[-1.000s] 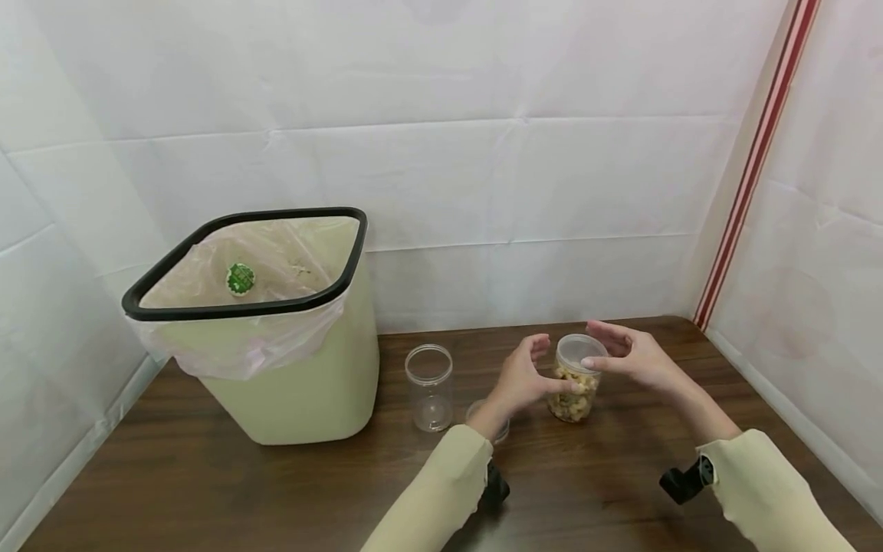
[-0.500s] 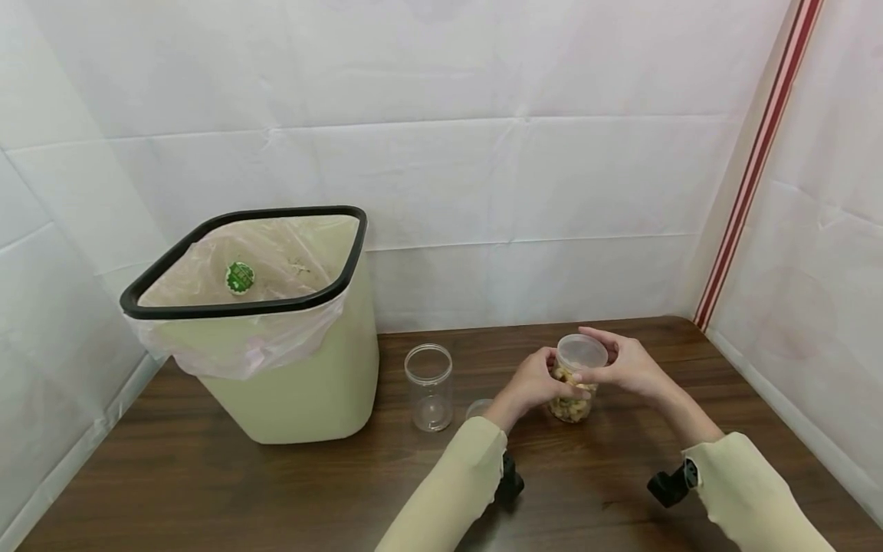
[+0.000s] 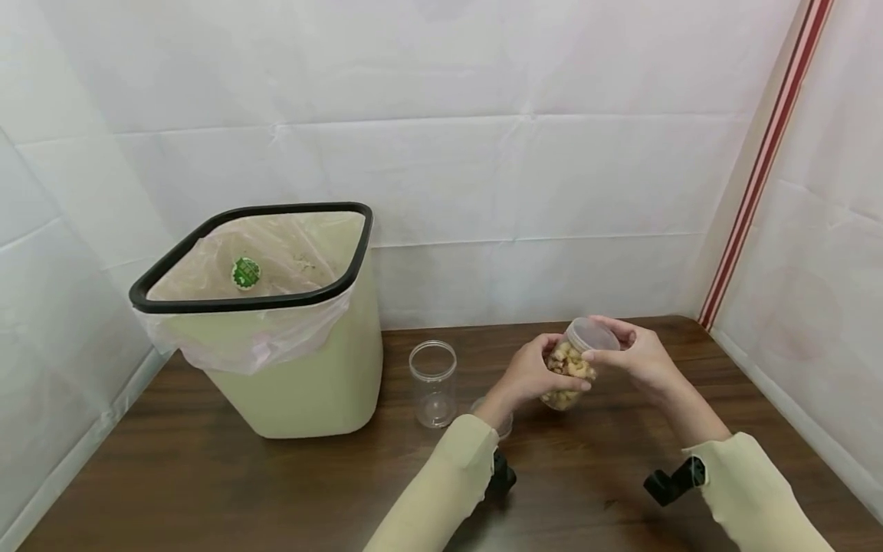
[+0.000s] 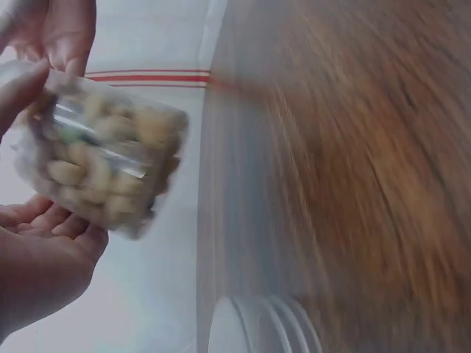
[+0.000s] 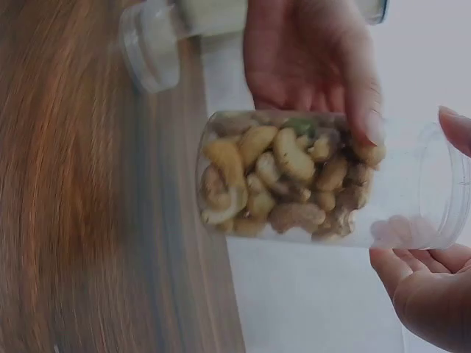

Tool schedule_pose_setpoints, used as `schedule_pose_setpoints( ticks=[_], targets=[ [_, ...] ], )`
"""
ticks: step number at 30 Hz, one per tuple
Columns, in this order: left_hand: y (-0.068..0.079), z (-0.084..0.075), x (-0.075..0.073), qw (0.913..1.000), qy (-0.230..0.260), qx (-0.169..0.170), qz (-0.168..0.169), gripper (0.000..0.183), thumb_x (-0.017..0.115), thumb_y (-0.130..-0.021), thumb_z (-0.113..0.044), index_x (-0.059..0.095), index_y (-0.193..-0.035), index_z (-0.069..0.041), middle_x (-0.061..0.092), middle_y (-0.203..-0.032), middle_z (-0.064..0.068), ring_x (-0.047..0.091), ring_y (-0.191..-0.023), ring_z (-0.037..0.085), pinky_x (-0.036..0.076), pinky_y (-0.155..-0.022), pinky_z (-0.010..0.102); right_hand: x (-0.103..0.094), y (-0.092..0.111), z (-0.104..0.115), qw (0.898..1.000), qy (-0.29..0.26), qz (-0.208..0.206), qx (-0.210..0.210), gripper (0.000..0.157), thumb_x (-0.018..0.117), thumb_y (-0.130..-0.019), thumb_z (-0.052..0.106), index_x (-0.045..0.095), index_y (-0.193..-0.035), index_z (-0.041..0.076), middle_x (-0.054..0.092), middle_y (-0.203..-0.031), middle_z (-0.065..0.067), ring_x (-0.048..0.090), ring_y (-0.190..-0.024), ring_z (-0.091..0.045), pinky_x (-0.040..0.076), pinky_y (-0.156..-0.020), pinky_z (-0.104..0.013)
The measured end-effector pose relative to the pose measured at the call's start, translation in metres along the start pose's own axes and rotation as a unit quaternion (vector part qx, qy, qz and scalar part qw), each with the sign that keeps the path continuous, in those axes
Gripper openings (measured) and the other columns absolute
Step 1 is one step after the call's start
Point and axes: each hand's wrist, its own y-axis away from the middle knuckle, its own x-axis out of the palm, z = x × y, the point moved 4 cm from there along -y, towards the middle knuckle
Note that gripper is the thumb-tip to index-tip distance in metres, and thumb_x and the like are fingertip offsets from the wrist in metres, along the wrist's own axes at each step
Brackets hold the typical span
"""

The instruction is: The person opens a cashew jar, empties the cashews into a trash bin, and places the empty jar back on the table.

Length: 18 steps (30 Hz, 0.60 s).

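A clear plastic jar (image 3: 569, 364) of mixed nuts tilts with its top leaning right, seemingly just off the table. My left hand (image 3: 527, 376) grips the jar's body, thumb across the near side. My right hand (image 3: 645, 359) holds the top, fingers and thumb around the translucent lid (image 3: 596, 336). Through the wall in the right wrist view, cashews and peanuts (image 5: 294, 173) fill the lower part of the jar. Below my left wrist, a second round lid (image 3: 505, 426) lies on the table, partly hidden by the forearm.
A second clear jar (image 3: 434, 383), uncapped, stands upright left of my left hand. Farther left is a pale green bin (image 3: 324, 376) with a black rim and a pink liner. A green round piece (image 3: 245, 273) shows inside it. White sheeting (image 3: 455, 176) backs the brown table (image 3: 276, 491).
Both hands have closed in from around the jar to grip it. The jar has gone from upright to tilted, and seems slightly raised.
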Motion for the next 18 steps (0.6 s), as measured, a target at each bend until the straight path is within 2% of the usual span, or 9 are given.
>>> schedule_pose_setpoints(
  ticks=[3,6,9,13,18],
  targets=[
    [0.003,0.000,-0.005,0.9999,-0.011,0.008,0.009,0.075,0.083,-0.064,-0.027,0.047,-0.129,-0.014,0.055,-0.112,-0.006,0.052,-0.094,0.006,0.044,-0.079,0.024,0.002,0.003,0.003,0.994,-0.105,0.012,-0.009,0.060,0.066,-0.081,0.004,0.040,-0.133,-0.004,0.049,-0.118,0.002,0.049,-0.099,-0.006,0.045,-0.078,-0.018],
    [0.005,-0.001,-0.008,0.9997,-0.004,0.018,0.017,0.075,0.083,-0.064,-0.026,0.047,-0.129,-0.015,0.055,-0.110,-0.007,0.052,-0.092,0.006,0.044,-0.077,0.024,0.002,0.006,0.006,0.986,-0.164,0.019,-0.021,0.050,0.064,-0.081,-0.001,0.048,-0.128,0.003,0.050,-0.114,0.008,0.049,-0.102,-0.006,0.044,-0.080,-0.017],
    [0.007,-0.003,-0.012,0.9992,0.008,0.033,0.023,0.074,0.083,-0.064,-0.023,0.048,-0.128,-0.015,0.055,-0.107,-0.007,0.052,-0.091,0.006,0.045,-0.077,0.023,0.001,0.007,0.010,0.981,-0.189,0.023,-0.039,0.045,0.063,-0.081,-0.002,0.050,-0.124,0.006,0.051,-0.116,0.007,0.048,-0.104,-0.005,0.043,-0.083,-0.016],
    [0.008,-0.005,-0.015,0.9984,0.013,0.043,0.034,0.076,0.083,-0.064,-0.022,0.047,-0.130,-0.016,0.055,-0.108,-0.008,0.052,-0.093,0.005,0.044,-0.079,0.023,-0.001,0.008,0.016,0.972,-0.224,0.033,-0.055,0.047,0.060,-0.083,-0.004,0.045,-0.127,0.002,0.051,-0.118,0.005,0.047,-0.106,-0.006,0.044,-0.084,-0.018],
    [0.011,-0.006,-0.016,0.9980,0.007,0.054,0.031,0.079,0.084,-0.063,-0.022,0.045,-0.132,-0.016,0.055,-0.113,-0.007,0.052,-0.095,0.005,0.044,-0.080,0.023,0.000,0.010,0.019,0.969,-0.239,0.044,-0.054,0.047,0.059,-0.083,-0.004,0.043,-0.128,0.003,0.049,-0.119,0.003,0.048,-0.107,-0.007,0.044,-0.084,-0.020]
  ],
)
